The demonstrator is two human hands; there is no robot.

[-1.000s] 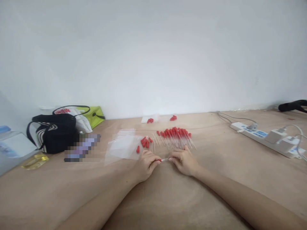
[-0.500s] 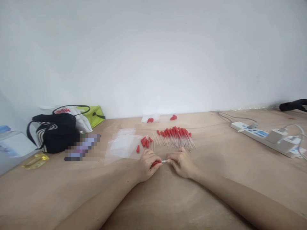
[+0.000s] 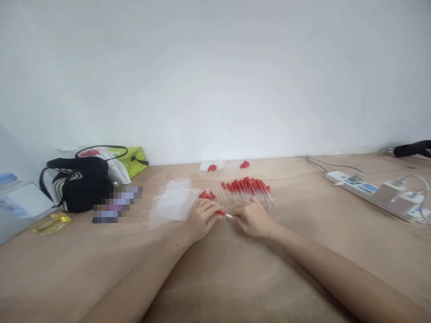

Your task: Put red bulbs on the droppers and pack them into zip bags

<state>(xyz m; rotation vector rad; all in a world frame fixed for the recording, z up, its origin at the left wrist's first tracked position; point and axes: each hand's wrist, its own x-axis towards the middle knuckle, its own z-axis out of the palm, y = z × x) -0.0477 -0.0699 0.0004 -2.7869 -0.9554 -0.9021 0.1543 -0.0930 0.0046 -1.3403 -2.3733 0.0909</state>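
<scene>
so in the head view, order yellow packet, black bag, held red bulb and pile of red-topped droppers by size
Black bag
Pile of red-topped droppers
Yellow packet
Held red bulb, partly hidden by left hand

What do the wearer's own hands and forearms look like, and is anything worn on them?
The left hand and right hand are ungloved, with no ring, watch or bracelet visible. Left forearm and right forearm show no sleeve; the left has a small spot.
</scene>
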